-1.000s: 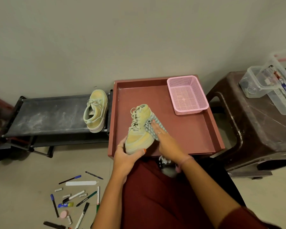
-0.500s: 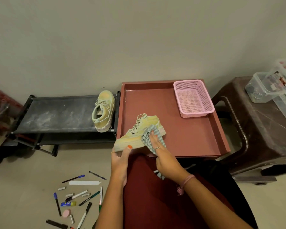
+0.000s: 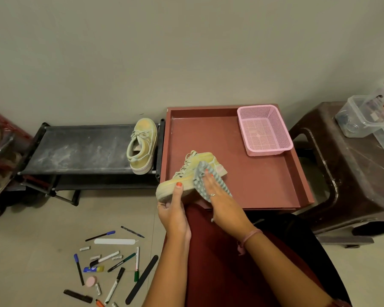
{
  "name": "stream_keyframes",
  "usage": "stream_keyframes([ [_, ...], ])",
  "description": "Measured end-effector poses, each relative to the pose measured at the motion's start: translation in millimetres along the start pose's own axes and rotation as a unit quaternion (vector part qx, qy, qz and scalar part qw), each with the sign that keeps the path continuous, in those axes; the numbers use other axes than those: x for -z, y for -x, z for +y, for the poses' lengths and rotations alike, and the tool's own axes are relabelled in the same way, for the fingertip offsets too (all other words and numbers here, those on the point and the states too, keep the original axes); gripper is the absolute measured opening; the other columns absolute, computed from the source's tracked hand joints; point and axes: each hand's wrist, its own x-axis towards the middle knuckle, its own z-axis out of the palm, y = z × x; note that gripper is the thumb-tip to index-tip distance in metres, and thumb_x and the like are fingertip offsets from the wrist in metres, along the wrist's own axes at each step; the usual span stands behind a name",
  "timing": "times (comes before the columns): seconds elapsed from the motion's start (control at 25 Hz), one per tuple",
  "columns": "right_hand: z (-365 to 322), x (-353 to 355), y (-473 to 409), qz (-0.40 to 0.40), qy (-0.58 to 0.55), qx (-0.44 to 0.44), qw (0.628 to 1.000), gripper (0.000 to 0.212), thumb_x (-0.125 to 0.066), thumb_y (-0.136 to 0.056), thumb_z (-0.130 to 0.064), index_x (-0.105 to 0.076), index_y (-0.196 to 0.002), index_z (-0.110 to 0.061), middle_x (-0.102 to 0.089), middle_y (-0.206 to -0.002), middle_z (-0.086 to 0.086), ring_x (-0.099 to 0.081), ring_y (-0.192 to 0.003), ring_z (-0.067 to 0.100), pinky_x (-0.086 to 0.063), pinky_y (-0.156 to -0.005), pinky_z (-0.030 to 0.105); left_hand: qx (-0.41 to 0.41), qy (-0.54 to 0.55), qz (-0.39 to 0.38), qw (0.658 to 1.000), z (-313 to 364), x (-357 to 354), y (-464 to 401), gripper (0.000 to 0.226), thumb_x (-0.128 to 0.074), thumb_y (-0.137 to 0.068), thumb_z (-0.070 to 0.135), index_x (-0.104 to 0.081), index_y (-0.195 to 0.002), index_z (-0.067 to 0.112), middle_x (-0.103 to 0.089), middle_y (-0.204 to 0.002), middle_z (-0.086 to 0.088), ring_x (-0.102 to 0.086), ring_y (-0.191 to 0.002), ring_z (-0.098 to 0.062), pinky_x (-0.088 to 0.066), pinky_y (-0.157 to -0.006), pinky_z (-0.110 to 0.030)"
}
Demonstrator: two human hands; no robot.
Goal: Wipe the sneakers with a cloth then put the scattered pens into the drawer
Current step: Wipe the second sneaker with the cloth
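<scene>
Floor — pens, perhaps markers.

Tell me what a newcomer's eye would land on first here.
First, the yellow sneaker tilted on the near left corner of the red tray: the left hand grips its toe while the right hand presses a checked cloth on its side. Next, the pink basket in the tray's far right corner, and the pens scattered on the floor at lower left.

You've got one pale yellow-green sneaker tipped on its side over the red drawer's near-left corner, grey patterned cloth draped across it. Second sneaker upright on the dark rack. Pens scattered on the floor, lower left.
</scene>
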Motion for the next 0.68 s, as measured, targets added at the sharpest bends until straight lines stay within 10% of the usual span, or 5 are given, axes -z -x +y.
stream_keyframes([
  [0.2, 9.1, -8.8, -13.6, 0.011, -0.050, -0.078, 0.996, 0.088, -0.036, -0.081, 0.018, 0.006, -0.150, -0.017, 0.012, -0.156, -0.009, 0.004, -0.147, 0.011, -0.001, -0.103, -0.003, -0.001, -0.019, 0.015, 1.000, 3.7, -0.4, -5.5, 0.043, -0.072, -0.082, 0.011, -0.056, -0.122, 0.004, -0.067, -0.118, -0.012, -0.065, -0.110, -0.021, -0.045, -0.105, -0.043],
  [0.4, -13.8, -20.0, -0.2, 0.019, -0.036, 0.023, 0.999, 0.086, -0.035, -0.083, 0.014, 0.004, -0.151, -0.021, 0.015, -0.156, -0.012, 0.008, -0.143, 0.000, -0.015, -0.112, 0.013, 0.002, -0.037, 0.015, 0.999, 1.8, 5.1, -13.4, 0.041, -0.071, -0.085, 0.010, -0.055, -0.121, 0.002, -0.066, -0.119, -0.017, -0.064, -0.111, -0.028, -0.045, -0.104, -0.047],
  [0.68, 53.6, -1.5, -40.9, 0.044, -0.098, -0.174, 0.979, 0.087, -0.034, -0.072, 0.022, -0.013, -0.151, -0.010, -0.018, -0.157, 0.005, -0.020, -0.144, 0.020, -0.015, -0.112, 0.018, -0.021, -0.078, -0.017, 0.997, 2.4, 2.4, -11.1, 0.041, -0.075, -0.079, 0.007, -0.053, -0.113, 0.014, -0.063, -0.121, -0.012, -0.062, -0.112, -0.022, -0.044, -0.105, -0.042],
])
